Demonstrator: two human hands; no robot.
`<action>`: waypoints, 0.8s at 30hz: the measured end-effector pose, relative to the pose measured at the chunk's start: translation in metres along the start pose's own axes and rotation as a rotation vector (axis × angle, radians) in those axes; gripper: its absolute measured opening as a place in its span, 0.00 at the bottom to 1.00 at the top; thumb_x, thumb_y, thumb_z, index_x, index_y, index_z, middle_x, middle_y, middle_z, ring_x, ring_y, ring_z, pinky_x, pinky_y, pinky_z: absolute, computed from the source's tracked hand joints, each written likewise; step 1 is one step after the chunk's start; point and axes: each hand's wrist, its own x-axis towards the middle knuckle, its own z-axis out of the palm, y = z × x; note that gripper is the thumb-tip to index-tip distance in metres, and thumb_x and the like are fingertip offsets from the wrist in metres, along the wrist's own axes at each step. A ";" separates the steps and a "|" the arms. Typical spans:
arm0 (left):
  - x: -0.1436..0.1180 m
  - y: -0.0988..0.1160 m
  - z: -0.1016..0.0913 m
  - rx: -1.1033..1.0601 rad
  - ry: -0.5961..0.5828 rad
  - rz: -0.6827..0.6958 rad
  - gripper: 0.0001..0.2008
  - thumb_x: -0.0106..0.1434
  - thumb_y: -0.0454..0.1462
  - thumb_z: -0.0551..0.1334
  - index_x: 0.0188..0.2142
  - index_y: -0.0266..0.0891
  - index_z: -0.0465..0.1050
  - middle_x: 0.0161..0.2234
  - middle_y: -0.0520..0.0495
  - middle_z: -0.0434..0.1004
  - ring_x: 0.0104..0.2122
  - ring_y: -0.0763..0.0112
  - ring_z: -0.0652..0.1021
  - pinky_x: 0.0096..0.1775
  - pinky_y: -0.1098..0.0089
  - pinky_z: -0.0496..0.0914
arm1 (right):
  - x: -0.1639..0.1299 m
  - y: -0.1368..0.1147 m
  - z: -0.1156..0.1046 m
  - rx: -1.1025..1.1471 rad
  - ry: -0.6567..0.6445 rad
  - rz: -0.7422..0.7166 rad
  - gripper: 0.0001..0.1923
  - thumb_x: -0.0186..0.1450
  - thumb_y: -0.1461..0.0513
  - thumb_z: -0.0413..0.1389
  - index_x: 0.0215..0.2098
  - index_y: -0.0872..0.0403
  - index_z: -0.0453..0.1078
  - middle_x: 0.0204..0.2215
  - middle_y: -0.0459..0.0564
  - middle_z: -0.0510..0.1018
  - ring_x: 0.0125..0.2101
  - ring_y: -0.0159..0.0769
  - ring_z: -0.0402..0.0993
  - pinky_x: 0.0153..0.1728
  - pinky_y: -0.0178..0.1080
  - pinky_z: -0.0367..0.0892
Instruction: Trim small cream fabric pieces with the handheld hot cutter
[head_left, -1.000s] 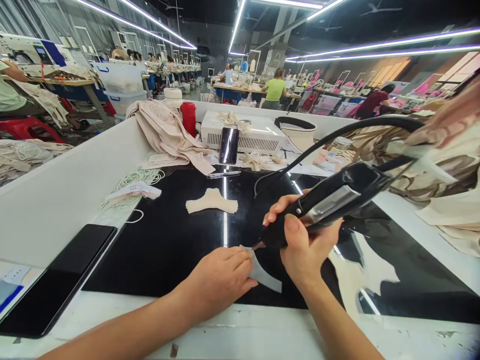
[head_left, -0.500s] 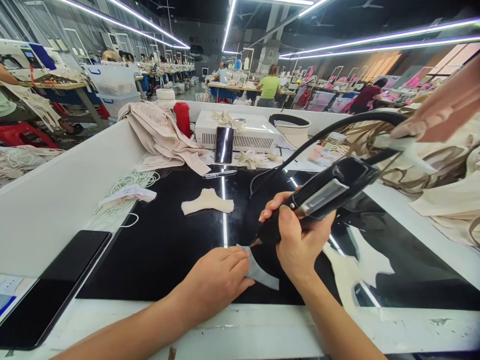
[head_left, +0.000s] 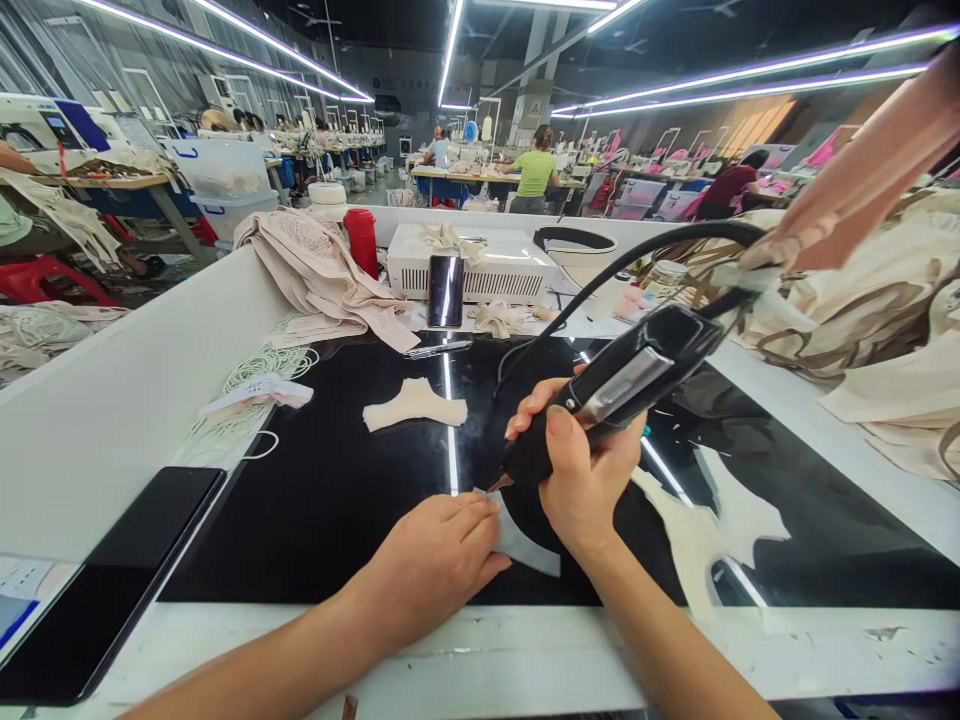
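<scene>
My right hand (head_left: pixel 581 480) grips a black corded hand tool (head_left: pixel 622 385), its tip pointing down at a small pale fabric piece (head_left: pixel 525 545) on the glossy black work surface (head_left: pixel 337 500). My left hand (head_left: pixel 435 560) lies flat on the left part of that piece, fingers together, pressing it down. The tool tip sits just above the piece's upper edge, next to my left fingertips. A second beige cut piece (head_left: pixel 415 404) lies farther back on the black surface.
A dark phone (head_left: pixel 112 580) lies at the front left; another phone (head_left: pixel 445 290) leans on a white box (head_left: pixel 480 265). Beige fabric piles (head_left: pixel 322 270) sit back left and at right (head_left: pixel 885 310). White cord coils (head_left: pixel 259 375), a red bottle (head_left: pixel 364 240). Other people work at far tables.
The tool and my right hand have shifted slightly left and toward the fabric piece. My left hand stays pressed on it.
</scene>
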 end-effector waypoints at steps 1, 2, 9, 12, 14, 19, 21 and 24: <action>0.000 0.000 0.000 0.001 0.002 0.001 0.13 0.76 0.40 0.54 0.47 0.32 0.71 0.47 0.41 0.81 0.50 0.62 0.80 0.49 0.63 0.77 | 0.000 0.000 0.000 -0.008 0.004 0.000 0.18 0.66 0.60 0.62 0.49 0.44 0.60 0.32 0.39 0.75 0.24 0.31 0.73 0.25 0.39 0.74; 0.000 0.000 0.000 0.002 0.006 0.003 0.13 0.76 0.40 0.54 0.47 0.32 0.71 0.47 0.41 0.81 0.50 0.62 0.80 0.49 0.63 0.77 | 0.001 0.000 0.000 -0.009 0.002 0.002 0.17 0.66 0.60 0.62 0.49 0.44 0.60 0.32 0.39 0.75 0.24 0.31 0.73 0.25 0.39 0.74; -0.001 -0.001 0.002 -0.004 0.014 0.002 0.13 0.76 0.41 0.54 0.48 0.33 0.71 0.47 0.42 0.81 0.50 0.64 0.80 0.51 0.64 0.77 | 0.002 0.002 0.005 0.050 -0.015 -0.020 0.18 0.66 0.57 0.63 0.49 0.44 0.61 0.31 0.39 0.75 0.25 0.30 0.73 0.27 0.38 0.74; -0.002 -0.001 0.003 0.012 0.021 0.000 0.12 0.76 0.41 0.56 0.48 0.34 0.71 0.48 0.43 0.81 0.50 0.65 0.80 0.52 0.65 0.76 | 0.002 0.005 0.007 0.039 -0.028 -0.009 0.18 0.66 0.57 0.63 0.49 0.44 0.61 0.32 0.38 0.75 0.24 0.29 0.73 0.27 0.38 0.74; -0.003 -0.001 0.003 0.023 0.017 -0.002 0.12 0.75 0.41 0.58 0.48 0.35 0.71 0.48 0.44 0.81 0.50 0.66 0.80 0.52 0.65 0.76 | 0.002 0.006 0.008 0.035 -0.022 -0.009 0.16 0.67 0.58 0.62 0.48 0.45 0.61 0.32 0.39 0.76 0.24 0.29 0.73 0.27 0.38 0.74; -0.001 -0.001 0.002 0.009 0.011 0.005 0.14 0.75 0.42 0.58 0.49 0.33 0.71 0.48 0.42 0.81 0.51 0.64 0.80 0.51 0.64 0.76 | 0.002 0.007 0.007 0.037 -0.024 -0.011 0.16 0.66 0.59 0.63 0.48 0.45 0.61 0.32 0.39 0.77 0.25 0.29 0.74 0.27 0.38 0.74; 0.000 -0.002 0.000 -0.014 -0.001 0.004 0.14 0.75 0.43 0.57 0.50 0.34 0.71 0.49 0.41 0.81 0.51 0.64 0.80 0.52 0.64 0.76 | 0.004 0.003 0.004 0.015 -0.024 -0.006 0.17 0.65 0.59 0.64 0.48 0.45 0.62 0.33 0.39 0.77 0.25 0.30 0.74 0.28 0.38 0.74; 0.001 -0.002 -0.003 -0.043 -0.020 0.001 0.15 0.75 0.45 0.56 0.51 0.36 0.71 0.50 0.41 0.80 0.52 0.63 0.80 0.50 0.62 0.77 | 0.005 -0.008 -0.004 -0.061 0.005 -0.005 0.19 0.62 0.58 0.66 0.46 0.44 0.63 0.33 0.40 0.77 0.26 0.32 0.75 0.29 0.40 0.76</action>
